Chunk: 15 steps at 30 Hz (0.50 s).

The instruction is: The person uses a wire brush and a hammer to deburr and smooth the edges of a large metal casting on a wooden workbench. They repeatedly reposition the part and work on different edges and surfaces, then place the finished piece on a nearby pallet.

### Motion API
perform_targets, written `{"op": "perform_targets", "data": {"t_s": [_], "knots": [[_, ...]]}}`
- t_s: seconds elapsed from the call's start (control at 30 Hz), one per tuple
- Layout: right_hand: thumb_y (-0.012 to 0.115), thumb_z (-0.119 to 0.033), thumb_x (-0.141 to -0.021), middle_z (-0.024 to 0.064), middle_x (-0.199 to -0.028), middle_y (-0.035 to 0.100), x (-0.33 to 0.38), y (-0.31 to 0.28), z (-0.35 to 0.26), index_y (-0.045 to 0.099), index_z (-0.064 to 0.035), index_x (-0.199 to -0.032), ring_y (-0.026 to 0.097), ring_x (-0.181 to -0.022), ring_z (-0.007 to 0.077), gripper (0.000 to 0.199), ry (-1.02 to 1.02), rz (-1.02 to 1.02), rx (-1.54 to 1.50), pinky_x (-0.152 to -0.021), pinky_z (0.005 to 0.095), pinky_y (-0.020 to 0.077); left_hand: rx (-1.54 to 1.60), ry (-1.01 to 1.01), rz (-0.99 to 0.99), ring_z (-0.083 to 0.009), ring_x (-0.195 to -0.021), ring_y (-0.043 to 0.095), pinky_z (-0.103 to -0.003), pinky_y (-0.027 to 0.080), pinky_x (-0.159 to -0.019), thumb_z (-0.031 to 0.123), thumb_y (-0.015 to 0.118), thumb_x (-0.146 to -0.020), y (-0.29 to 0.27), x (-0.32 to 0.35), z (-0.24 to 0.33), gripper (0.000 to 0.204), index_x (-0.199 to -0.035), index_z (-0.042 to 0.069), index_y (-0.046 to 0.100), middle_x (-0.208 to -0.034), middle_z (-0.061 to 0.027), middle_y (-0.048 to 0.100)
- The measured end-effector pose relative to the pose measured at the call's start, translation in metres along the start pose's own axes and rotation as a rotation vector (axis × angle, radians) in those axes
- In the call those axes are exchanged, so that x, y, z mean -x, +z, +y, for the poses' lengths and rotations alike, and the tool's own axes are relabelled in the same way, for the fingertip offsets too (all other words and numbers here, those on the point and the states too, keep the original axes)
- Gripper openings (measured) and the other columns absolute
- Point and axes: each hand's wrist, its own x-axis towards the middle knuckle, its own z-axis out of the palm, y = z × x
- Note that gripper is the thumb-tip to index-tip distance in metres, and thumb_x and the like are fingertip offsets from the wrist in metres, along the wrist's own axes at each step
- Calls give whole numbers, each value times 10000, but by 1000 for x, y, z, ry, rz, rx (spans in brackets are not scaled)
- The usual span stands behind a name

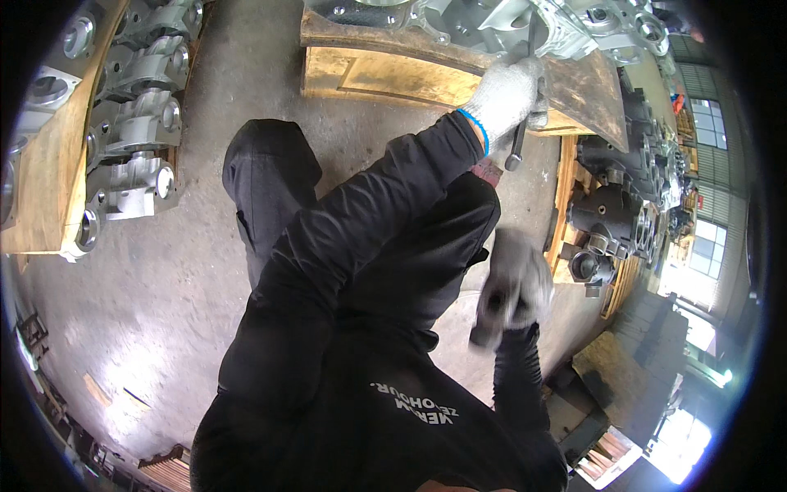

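My left hand (pixel 510 92), in a white knit glove with a blue cuff edge, is closed around a dark chisel-like metal bar (pixel 516 148). The bar's thick blunt end sticks out below the fist. Its thinner end reaches up to the silver metal casting (pixel 467 23) on the wooden bench. To the right of my knee, my right hand (pixel 516 283) wears a greyish glove and is smeared by motion. It looks curled round something, with a dark blurred end showing below it; I cannot make out what that is.
The wooden bench (pixel 385 78) stands ahead with several castings on it. More silver castings (pixel 135 123) line a wooden stand at left. Dark castings (pixel 611 213) sit on pallets at right. A box of sticks (pixel 608 456) lies lower right. Concrete floor (pixel 123 303) surrounds my legs.
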Motion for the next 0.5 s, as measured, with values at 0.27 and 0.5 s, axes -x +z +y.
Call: {"op": "perform_targets", "data": {"t_s": [0.27,0.5], "knots": [[624,-191,-1006,260,-1147,729,34,5,7,602,74,-1366,737,-1044,330,447,411,125,-227,-937,383,544,130,-94,-26,-122,-582,443,-279,364,-502,181,528,-1048,1,10,19,129,-978,74,514,-815,-17,510],[668,-218,-1011,189,-1148,738,55,2,-5,576,72,-1403,707,-1026,222,497,611,143,-352,-910,349,549,127,-141,-4,-130,-580,456,-294,414,-512,165,514,-1039,9,22,17,91,-992,89,529,-807,-12,504]]}}
